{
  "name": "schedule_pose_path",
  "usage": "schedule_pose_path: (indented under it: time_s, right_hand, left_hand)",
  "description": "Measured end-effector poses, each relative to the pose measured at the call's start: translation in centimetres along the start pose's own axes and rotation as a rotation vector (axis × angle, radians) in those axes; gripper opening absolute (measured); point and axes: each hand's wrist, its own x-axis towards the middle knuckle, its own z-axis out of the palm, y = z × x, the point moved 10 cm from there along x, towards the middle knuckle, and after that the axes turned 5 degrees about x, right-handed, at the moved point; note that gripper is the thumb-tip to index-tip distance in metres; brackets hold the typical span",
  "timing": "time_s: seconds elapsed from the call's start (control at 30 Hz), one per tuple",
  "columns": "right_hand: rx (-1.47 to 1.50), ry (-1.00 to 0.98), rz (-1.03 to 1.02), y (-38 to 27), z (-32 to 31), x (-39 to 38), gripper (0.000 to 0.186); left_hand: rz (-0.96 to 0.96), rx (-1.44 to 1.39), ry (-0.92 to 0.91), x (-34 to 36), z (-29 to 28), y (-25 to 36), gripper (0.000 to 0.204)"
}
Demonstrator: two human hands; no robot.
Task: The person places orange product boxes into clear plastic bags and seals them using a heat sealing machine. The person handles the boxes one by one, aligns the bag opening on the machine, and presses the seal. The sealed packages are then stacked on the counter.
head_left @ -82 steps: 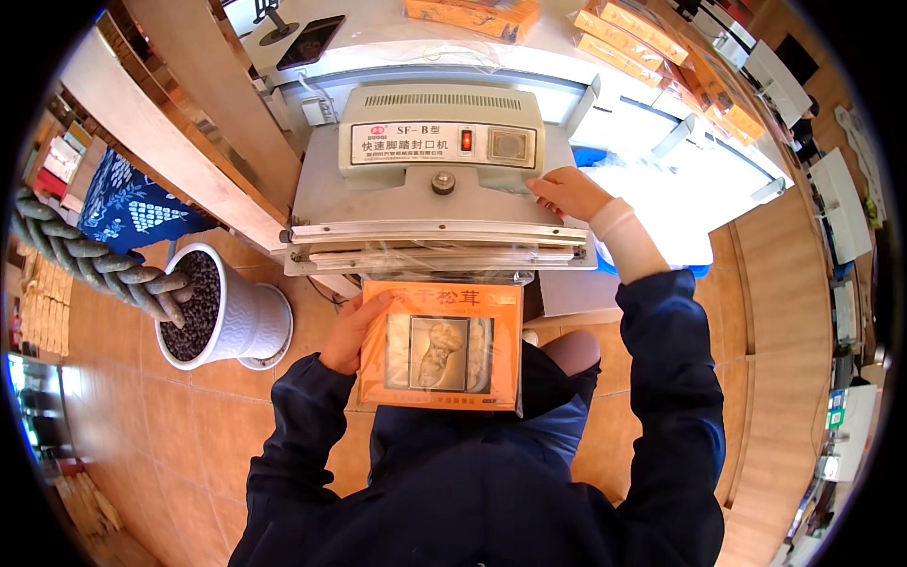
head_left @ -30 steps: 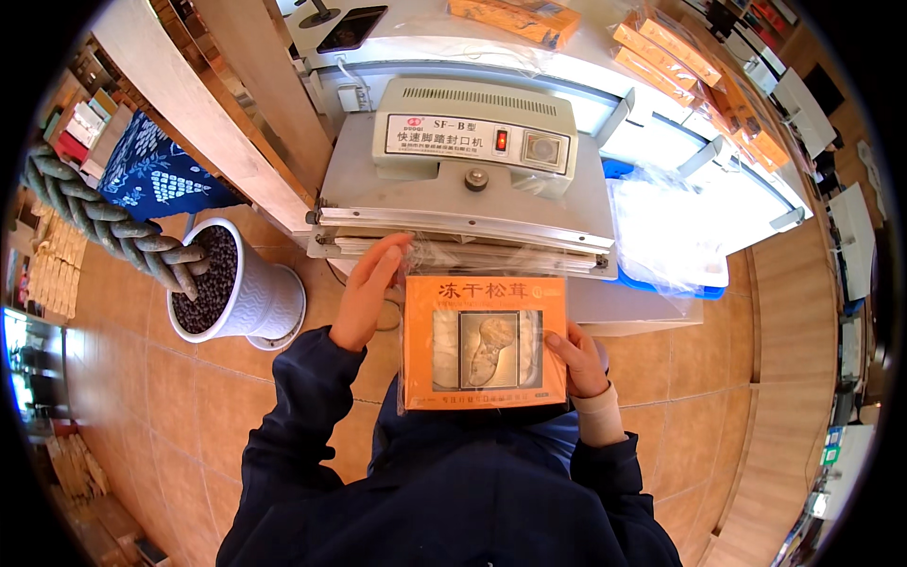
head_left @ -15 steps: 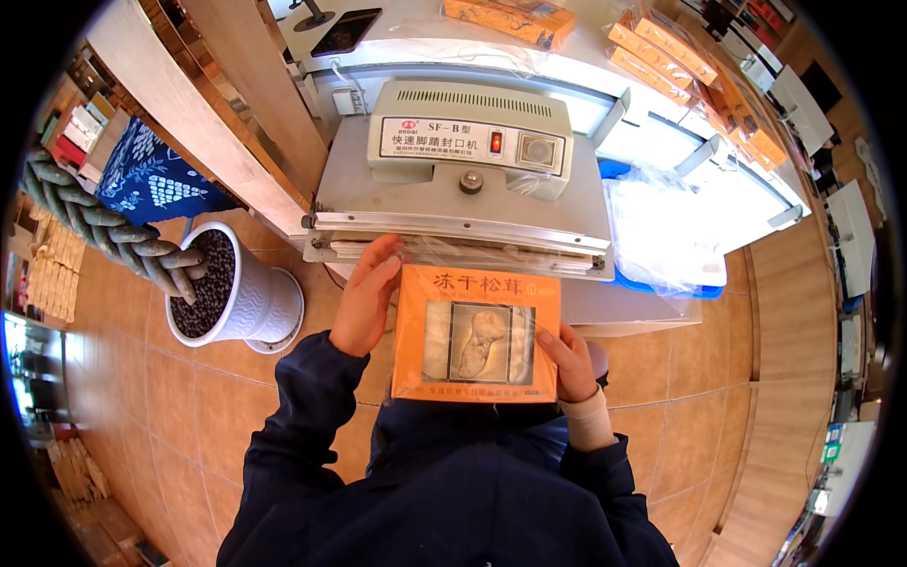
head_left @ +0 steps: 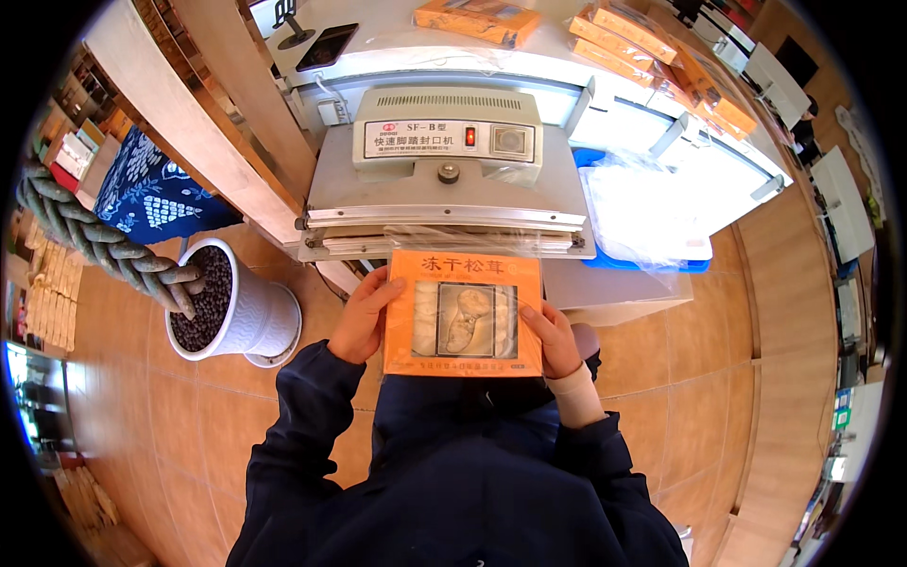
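My left hand [head_left: 367,319] grips the left edge of an orange flat box [head_left: 425,369] in clear plastic wrap, and my right hand [head_left: 554,346] holds its right edge, thumb on the front. The box has a window showing pale contents. The wrap's loose top end reaches to the jaw bars [head_left: 350,219] of a beige sealing machine [head_left: 449,106], which has a lit red switch and a round knob; whether it lies between the bars I cannot tell.
Orange boxes [head_left: 624,57] and a phone [head_left: 326,47] lie on the white counter [head_left: 378,61] behind. A blue tray [head_left: 699,265] with clear bags [head_left: 633,198] sits right. At left are a potted braided-trunk plant [head_left: 246,317], wooden posts [head_left: 151,104] and blue patterned cloth [head_left: 161,194].
My right hand has come down from the machine onto the box's right edge. Both hands have raised the box closer to the jaws, and my left fingers have closed on its side.
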Motion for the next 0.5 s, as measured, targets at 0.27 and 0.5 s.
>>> schedule_pose_path:
  time_s: [0.27, 0.5]
  right_hand:
    - [-0.047, -0.005, -0.044, -0.5, -0.1, 0.3, 0.032]
    - [-0.07, -0.036, -0.049, -0.1, 0.1, 0.0, 0.033]
  left_hand:
    - [-0.017, -0.036, -0.019, 0.1, 0.1, -0.1, 0.033]
    - [-0.009, -0.025, -0.002, -0.8, -0.3, -0.3, 0.033]
